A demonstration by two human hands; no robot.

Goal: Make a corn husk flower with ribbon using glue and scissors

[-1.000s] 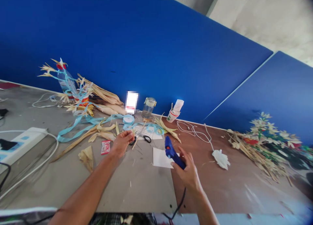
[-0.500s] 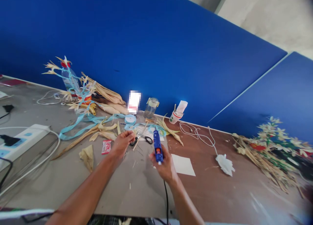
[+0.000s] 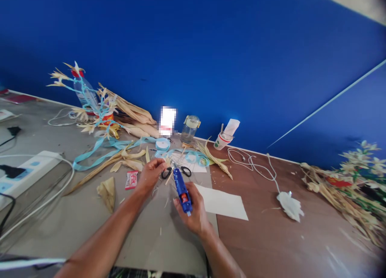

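Observation:
My right hand [image 3: 193,207] is wrapped round a blue hot glue gun [image 3: 181,189], whose nozzle points up and left. That nozzle is close to the fingertips of my left hand [image 3: 153,173]. The left fingers are closed in a pinch on a small pale piece of corn husk [image 3: 167,161]; its exact shape is too small to tell. Black-handled scissors [image 3: 185,171] lie just behind the glue gun, beside a thin wooden stick [image 3: 169,177]. Left of my left hand sits a small red and white packet [image 3: 131,180].
Blue ribbon [image 3: 90,162] and dried husks [image 3: 132,154] spread over the table's left side. Behind stand a ribbon-wrapped branch [image 3: 104,109], a lidded jar [image 3: 190,129] and a paper cup [image 3: 222,141]. A power strip [image 3: 45,159] is at left, white paper [image 3: 226,203] at right.
My right hand has brought the glue gun leftward and tilted it, so its nozzle is now near my left fingertips. The view has shifted slightly.

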